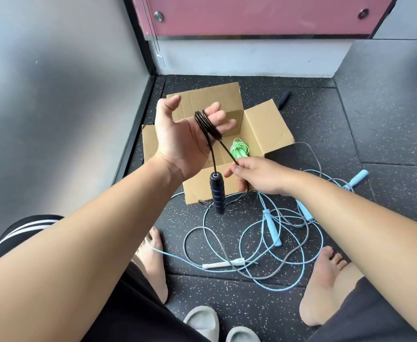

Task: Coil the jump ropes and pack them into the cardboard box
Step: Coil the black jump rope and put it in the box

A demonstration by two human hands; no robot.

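1 black jump rope [207, 124], centre frame: coils looped round the straight fingers of the left hand [180, 141], free strand slanting down-right to the pinching right hand [256, 176], handle [217, 191] hanging below, open cardboard box [269, 127] directly behind both hands.

Soft even light, wide-angle edge distortion
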